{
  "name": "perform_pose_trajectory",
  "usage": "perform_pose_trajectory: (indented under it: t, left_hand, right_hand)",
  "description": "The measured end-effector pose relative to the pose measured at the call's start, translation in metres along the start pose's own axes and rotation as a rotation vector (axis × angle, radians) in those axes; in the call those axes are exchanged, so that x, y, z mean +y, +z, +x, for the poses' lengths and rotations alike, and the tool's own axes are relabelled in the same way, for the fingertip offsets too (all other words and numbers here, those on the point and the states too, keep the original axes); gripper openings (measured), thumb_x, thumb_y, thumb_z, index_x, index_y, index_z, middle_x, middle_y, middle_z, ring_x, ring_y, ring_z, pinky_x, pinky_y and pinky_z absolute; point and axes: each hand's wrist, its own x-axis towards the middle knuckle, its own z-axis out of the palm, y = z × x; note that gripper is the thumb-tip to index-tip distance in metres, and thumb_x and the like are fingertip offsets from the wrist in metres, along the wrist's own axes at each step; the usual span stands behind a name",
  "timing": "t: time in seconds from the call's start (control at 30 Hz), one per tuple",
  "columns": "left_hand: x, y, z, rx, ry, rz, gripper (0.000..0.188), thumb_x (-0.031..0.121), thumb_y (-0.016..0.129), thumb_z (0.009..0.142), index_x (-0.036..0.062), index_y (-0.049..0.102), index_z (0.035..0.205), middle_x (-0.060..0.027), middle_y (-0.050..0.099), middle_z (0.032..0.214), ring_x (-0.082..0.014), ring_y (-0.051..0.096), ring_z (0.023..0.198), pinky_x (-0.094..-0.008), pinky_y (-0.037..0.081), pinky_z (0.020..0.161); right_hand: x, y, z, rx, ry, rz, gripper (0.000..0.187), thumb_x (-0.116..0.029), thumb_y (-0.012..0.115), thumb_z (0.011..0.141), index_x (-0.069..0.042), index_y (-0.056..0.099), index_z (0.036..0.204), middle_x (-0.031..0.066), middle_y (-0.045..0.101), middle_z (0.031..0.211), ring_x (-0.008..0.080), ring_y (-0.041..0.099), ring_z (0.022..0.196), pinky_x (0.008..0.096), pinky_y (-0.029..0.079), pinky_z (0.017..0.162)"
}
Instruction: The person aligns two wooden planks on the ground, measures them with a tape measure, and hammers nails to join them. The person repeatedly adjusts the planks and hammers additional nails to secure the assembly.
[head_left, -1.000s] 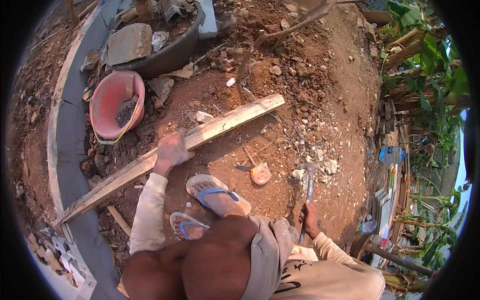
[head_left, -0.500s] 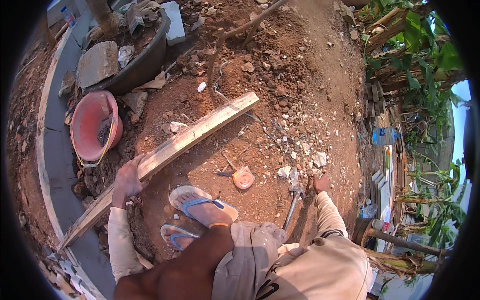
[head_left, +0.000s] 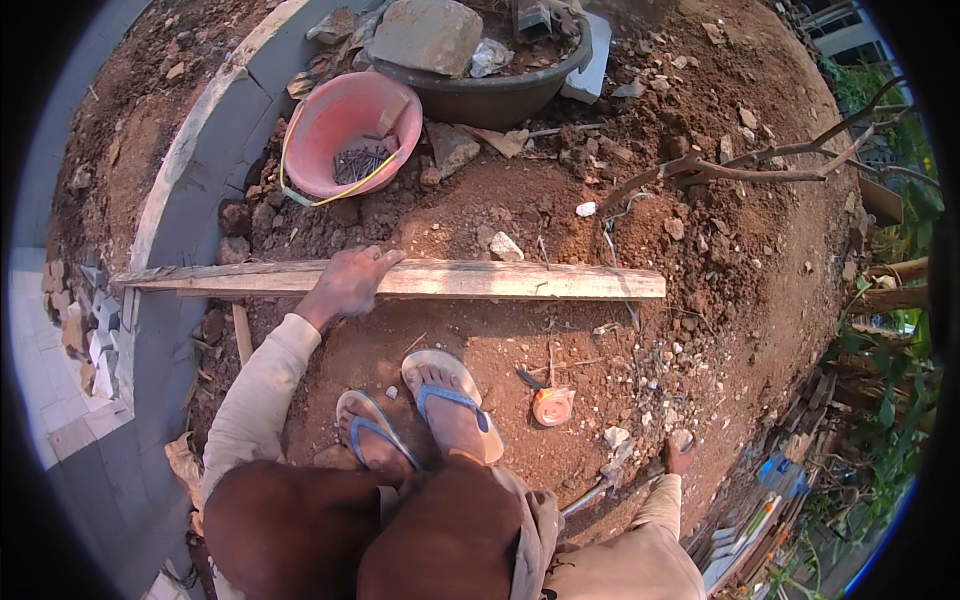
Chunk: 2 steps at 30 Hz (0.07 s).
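My left hand (head_left: 348, 286) is closed over a long wooden beam (head_left: 520, 280), thumb on its top face. The beam's left end rests on the grey block wall (head_left: 215, 180), and its right end extends over the dirt. Low at the right, my right hand (head_left: 681, 458) has its fingers around a pale stone (head_left: 682, 440) at ground level. Left of that hand lies a hammer (head_left: 590, 497), its head beside another pale stone (head_left: 616, 436). An orange tape measure (head_left: 553, 407) sits on the soil in front of my sandalled feet (head_left: 450, 405).
Beyond the beam stands a pink bucket (head_left: 340, 110) with nails inside and a yellow handle. A large black basin (head_left: 500, 95) behind it holds a concrete slab (head_left: 425, 35) and rubble. Bare branches (head_left: 760, 165) stick out at the far right. Stacked planks (head_left: 740, 540) lie lower right.
My view has turned, so the beam now runs nearly level across it. My right hand has closed around the stone beside it. My left hand stays on the beam.
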Motion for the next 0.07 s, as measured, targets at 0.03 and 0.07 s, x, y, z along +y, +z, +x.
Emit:
perform_pose_trajectory:
  t: [0.03, 0.07]
  left_hand:
    - [0.0, -0.001, -0.001, -0.005, -0.013, 0.02, 0.071, 0.003, 0.069, 0.082, 0.0134, 0.056, 0.152, -0.0195, 0.068, 0.117, -0.0391, 0.07, 0.109, -0.0491, 0.058, 0.093]
    - [0.002, -0.001, 0.0, -0.014, -0.019, 0.043, 0.073, 0.003, 0.07, 0.081, 0.014, 0.056, 0.152, -0.0201, 0.068, 0.118, -0.0393, 0.07, 0.108, -0.0492, 0.058, 0.093]
  right_hand:
    - [-0.021, 0.003, -0.007, 0.055, -0.104, 0.012, 0.098, -0.038, 0.081, 0.081, -0.019, 0.035, 0.165, 0.0311, 0.052, 0.156, 0.0475, 0.05, 0.145, 0.0492, 0.036, 0.123]
    - [-0.042, 0.004, -0.012, 0.113, -0.198, 0.021, 0.1, -0.038, 0.08, 0.086, -0.021, 0.027, 0.169, 0.031, 0.051, 0.158, 0.0471, 0.048, 0.147, 0.0497, 0.033, 0.126]
